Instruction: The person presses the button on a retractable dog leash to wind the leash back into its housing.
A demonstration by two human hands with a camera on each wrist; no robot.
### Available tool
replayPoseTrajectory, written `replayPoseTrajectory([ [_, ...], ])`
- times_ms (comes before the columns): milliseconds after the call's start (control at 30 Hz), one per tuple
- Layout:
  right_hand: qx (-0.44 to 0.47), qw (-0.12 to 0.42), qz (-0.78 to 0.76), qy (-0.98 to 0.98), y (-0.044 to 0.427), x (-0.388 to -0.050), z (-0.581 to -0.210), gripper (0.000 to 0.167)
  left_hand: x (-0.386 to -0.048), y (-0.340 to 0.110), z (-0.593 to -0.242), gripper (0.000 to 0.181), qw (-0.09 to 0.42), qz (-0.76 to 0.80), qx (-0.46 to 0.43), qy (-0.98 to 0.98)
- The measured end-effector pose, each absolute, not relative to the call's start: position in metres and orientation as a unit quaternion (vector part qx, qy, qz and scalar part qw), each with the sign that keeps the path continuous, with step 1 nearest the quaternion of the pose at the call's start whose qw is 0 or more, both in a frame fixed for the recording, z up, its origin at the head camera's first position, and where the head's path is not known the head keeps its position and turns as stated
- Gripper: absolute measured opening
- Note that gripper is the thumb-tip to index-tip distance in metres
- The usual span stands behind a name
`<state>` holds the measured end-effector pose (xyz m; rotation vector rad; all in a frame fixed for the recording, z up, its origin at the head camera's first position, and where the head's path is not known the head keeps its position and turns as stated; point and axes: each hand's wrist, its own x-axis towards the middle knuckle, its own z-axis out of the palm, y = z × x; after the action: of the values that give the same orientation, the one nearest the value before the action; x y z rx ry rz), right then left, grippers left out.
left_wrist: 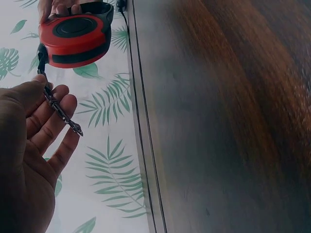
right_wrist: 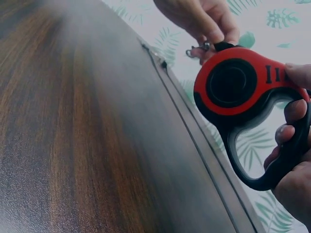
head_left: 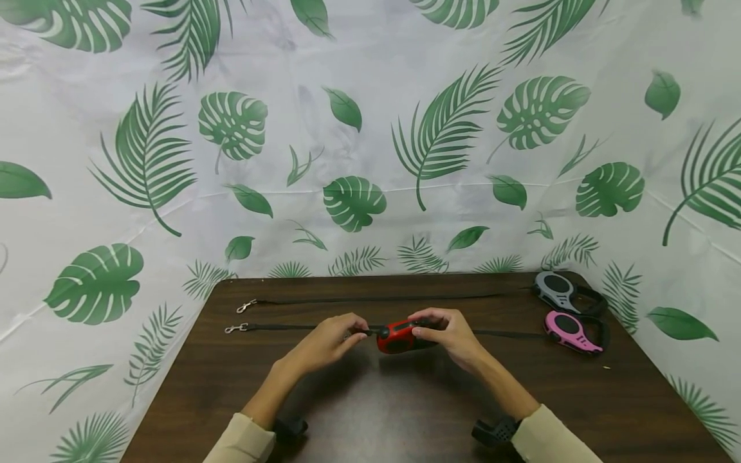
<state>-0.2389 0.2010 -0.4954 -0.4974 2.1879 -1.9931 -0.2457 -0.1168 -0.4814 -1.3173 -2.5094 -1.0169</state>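
Note:
A red and black retractable dog leash (head_left: 396, 337) is held above the middle of the table. My right hand (head_left: 448, 331) grips its black handle; in the right wrist view the fingers (right_wrist: 286, 133) curl through the handle loop and the thumb lies on the red casing. Close to the casing's outlet, my left hand (head_left: 336, 337) pinches the short black strap between thumb and forefinger. In the left wrist view the metal snap hook (left_wrist: 73, 127) at the strap's end lies across the left fingers.
On the brown table (head_left: 359, 399), a grey leash (head_left: 554, 289) and a pink leash (head_left: 570, 329) lie at the right. Their black cords stretch left, ending in metal hooks (head_left: 236, 328). A leaf-patterned cloth (head_left: 370, 141) hangs behind.

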Motion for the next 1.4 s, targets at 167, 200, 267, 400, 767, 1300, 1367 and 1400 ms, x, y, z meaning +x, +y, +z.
replayPoseTrajectory([
  [167,-0.172,0.067,-0.654,0.733,0.2,-0.238,-0.497,0.031,-0.245,-0.116,-0.483,0.014,0.06,-0.348,-0.439,-0.826],
  [200,-0.173,0.068,-0.654,0.733,0.2,-0.237,-0.497,0.031,-0.245,-0.115,-0.483,0.014,0.059,-0.35,-0.438,-0.826],
  [267,-0.173,0.067,-0.655,0.733,0.2,-0.237,-0.497,0.032,-0.244,-0.114,-0.482,0.014,0.053,-0.355,-0.437,-0.825],
  [400,-0.173,0.062,-0.65,0.737,0.199,-0.237,-0.497,0.03,-0.243,-0.112,-0.481,0.014,0.036,-0.365,-0.43,-0.825],
  [767,-0.173,0.061,-0.652,0.736,0.201,-0.235,-0.496,0.03,-0.24,-0.106,-0.48,0.012,0.016,-0.368,-0.406,-0.836],
  [1300,-0.18,0.055,-0.654,0.732,0.2,-0.236,-0.495,0.028,-0.241,-0.103,-0.485,0.018,0.037,-0.383,-0.422,-0.821],
  [1367,-0.18,0.054,-0.655,0.731,0.199,-0.236,-0.495,0.028,-0.242,-0.102,-0.487,0.019,0.037,-0.382,-0.427,-0.819],
  [1400,-0.18,0.055,-0.656,0.731,0.199,-0.236,-0.495,0.028,-0.242,-0.101,-0.487,0.02,0.037,-0.381,-0.428,-0.819],
])
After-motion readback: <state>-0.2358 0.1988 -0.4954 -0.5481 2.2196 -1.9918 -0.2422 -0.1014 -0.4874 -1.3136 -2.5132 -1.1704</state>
